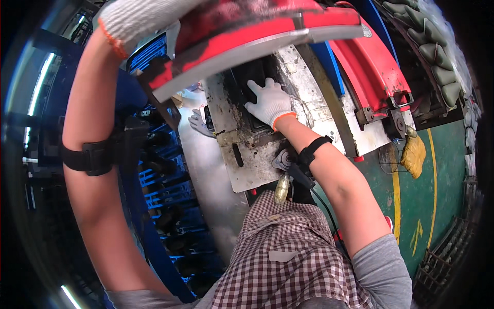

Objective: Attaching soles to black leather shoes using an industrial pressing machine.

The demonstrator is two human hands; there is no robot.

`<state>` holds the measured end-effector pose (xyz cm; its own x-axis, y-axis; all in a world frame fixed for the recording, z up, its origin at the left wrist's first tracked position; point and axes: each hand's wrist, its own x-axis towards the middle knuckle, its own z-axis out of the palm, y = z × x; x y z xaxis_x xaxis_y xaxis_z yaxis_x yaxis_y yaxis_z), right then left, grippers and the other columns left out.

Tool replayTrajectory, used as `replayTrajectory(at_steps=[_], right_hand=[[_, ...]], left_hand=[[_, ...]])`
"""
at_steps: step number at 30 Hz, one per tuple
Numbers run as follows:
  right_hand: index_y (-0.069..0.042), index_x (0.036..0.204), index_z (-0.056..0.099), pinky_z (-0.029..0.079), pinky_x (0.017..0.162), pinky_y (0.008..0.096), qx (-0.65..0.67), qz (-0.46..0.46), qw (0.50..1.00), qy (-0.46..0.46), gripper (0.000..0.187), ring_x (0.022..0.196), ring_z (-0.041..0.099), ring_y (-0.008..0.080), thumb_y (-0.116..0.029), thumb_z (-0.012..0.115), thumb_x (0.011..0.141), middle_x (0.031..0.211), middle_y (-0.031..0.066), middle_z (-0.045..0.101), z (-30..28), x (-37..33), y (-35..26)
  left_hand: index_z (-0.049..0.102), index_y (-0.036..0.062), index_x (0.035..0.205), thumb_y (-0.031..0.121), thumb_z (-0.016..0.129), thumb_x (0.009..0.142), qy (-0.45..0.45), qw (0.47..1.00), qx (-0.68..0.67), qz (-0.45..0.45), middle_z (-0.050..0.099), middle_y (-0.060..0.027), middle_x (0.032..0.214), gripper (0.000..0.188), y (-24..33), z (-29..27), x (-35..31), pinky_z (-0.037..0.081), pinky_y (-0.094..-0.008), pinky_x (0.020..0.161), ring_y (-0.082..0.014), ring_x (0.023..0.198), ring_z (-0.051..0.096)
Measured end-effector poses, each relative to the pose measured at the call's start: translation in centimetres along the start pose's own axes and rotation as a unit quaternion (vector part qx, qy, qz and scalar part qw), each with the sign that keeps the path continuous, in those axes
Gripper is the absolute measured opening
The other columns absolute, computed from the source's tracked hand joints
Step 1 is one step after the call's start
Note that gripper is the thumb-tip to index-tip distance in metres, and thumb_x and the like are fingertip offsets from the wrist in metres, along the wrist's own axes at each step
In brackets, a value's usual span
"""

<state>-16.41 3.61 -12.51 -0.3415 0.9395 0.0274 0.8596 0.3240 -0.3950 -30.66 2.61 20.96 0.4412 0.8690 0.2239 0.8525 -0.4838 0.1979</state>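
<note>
Both of my hands wear white knitted gloves with orange cuffs. My right hand (pixel 270 104) lies with fingers spread on a dark block (pixel 246 82) set in a worn metal bed plate (pixel 242 167). Above it a heavy red hinged lid (pixel 221 46) with a bare metal edge is raised. My left hand (pixel 141 23) is up at the lid's left end. The top of the picture cuts off its fingers, so its grip does not show. Below the plate, near my apron, is a lever handle (pixel 281 189) wrapped in something yellowish.
A grey glove (pixel 198 122) lies left of the plate, by a smooth metal surface (pixel 206 180). To the right stands another red lidded machine (pixel 368 67), with a yellow wrapped handle (pixel 413 154). Dark green shaped pieces (pixel 437 62) line a rack beyond. A blue-lit rack (pixel 170 206) stands left.
</note>
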Motion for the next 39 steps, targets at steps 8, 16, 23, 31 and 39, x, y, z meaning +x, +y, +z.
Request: replayTrajectory(at_steps=[8, 16, 23, 31, 39], right_hand=[[0.004, 0.114, 0.070, 0.049, 0.100, 0.0491, 0.193, -0.012, 0.979, 0.056, 0.051, 0.111, 0.064, 0.0432, -0.043, 0.064, 0.095, 0.112, 0.0278, 0.068, -2.0, -7.8, 7.0], [-0.002, 0.116, 0.067, 0.054, 0.083, 0.0346, 0.522, 0.245, 0.809, -0.112, 0.031, 0.091, 0.066, 0.0178, -0.028, 0.063, 0.101, 0.098, 0.0085, 0.069, 0.3, -25.9, 11.3], [-0.007, 0.149, 0.050, 0.051, 0.103, 0.0431, 0.790, 0.205, 0.457, -0.353, 0.061, 0.118, 0.064, 0.0260, -0.044, 0.063, 0.102, 0.134, 0.0125, 0.064, 0.2, -24.6, 6.7], [-0.015, 0.107, 0.064, 0.039, 0.055, 0.0275, 0.794, 0.283, 0.412, -0.345, 0.030, 0.060, 0.051, 0.0117, -0.045, 0.064, 0.101, 0.075, -0.0009, 0.058, -0.8, -24.5, 11.5], [-0.006, 0.123, 0.069, 0.052, 0.099, 0.0368, 0.242, 0.189, 0.930, 0.202, 0.036, 0.106, 0.070, 0.0266, -0.025, 0.062, 0.093, 0.116, 0.0132, 0.072, -14.3, -21.9, 28.6]], left_hand=[[0.059, 0.0065, 0.126, 0.029, 0.059, 0.097, 0.003, 0.992, -0.016, 0.128, 0.069, -0.0225, 0.094, 0.036, 0.8, 9.4, -4.4, 0.054, -0.0470, 0.078, -0.0407, 0.088, 0.069], [0.053, 0.0065, 0.115, 0.027, 0.059, 0.099, -0.122, 0.987, -0.100, 0.037, 0.068, -0.0191, 0.081, 0.027, 4.7, 21.6, -8.4, 0.054, -0.0518, 0.068, -0.0421, 0.076, 0.068], [0.058, 0.0105, 0.106, 0.031, 0.063, 0.098, -0.078, 0.995, -0.052, 0.020, 0.066, -0.0162, 0.071, 0.022, 6.0, 29.3, -10.5, 0.054, -0.0513, 0.060, -0.0387, 0.064, 0.068], [0.063, 0.0109, 0.110, 0.033, 0.064, 0.097, -0.083, 0.996, 0.002, -0.022, 0.068, -0.0154, 0.071, 0.025, 6.7, 28.7, -10.4, 0.055, -0.0486, 0.060, -0.0360, 0.064, 0.069], [0.065, -0.0007, 0.120, 0.008, 0.059, 0.102, 0.087, 0.919, -0.348, -0.164, 0.070, -0.0091, 0.101, 0.021, 7.4, 29.4, -11.0, 0.054, -0.0312, 0.089, -0.0166, 0.094, 0.067]])
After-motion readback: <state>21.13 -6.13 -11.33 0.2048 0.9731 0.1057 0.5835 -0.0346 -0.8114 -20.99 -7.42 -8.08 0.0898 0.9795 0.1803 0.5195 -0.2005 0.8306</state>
